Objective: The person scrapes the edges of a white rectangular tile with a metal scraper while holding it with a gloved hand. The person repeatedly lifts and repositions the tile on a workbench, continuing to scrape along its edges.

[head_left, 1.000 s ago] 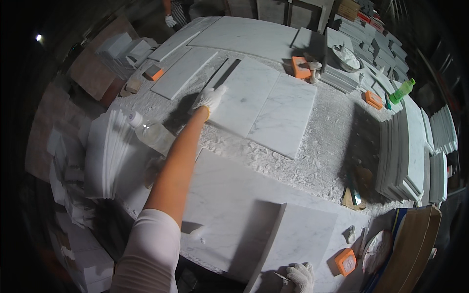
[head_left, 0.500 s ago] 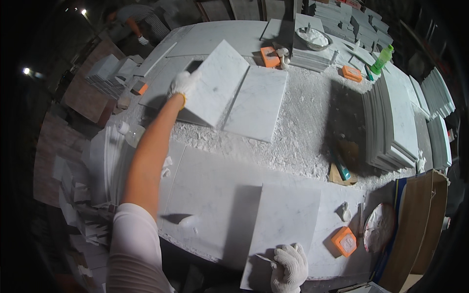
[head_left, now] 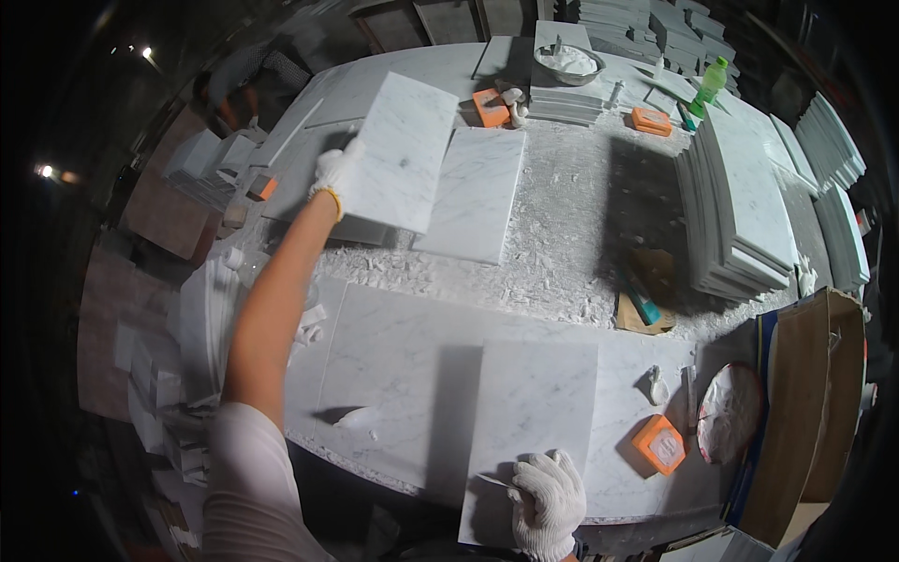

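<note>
My left hand (head_left: 334, 174), in a white glove, grips the left edge of a white marble tile (head_left: 405, 152) and holds it tilted up above the bench. Beside it, a second marble tile (head_left: 474, 195) lies flat on the rubble-strewn surface. My right hand (head_left: 546, 494), also gloved, rests on the near edge of another marble tile (head_left: 529, 412), which lies on a large marble slab (head_left: 384, 356) at the front. A thin tool tip shows under the right hand's fingers.
Stacks of marble tiles (head_left: 740, 201) stand at the right. Orange blocks (head_left: 658, 443) (head_left: 490, 106) (head_left: 651, 120), a green bottle (head_left: 710, 82), a bowl of white powder (head_left: 568, 63), a plate (head_left: 729, 412) and a brown board (head_left: 805, 412) sit around. Another person (head_left: 239, 80) is at the far left.
My left hand has lifted the far tile off the bench and tilted it up. The right hand stays on the near tile's edge. The view has shifted.
</note>
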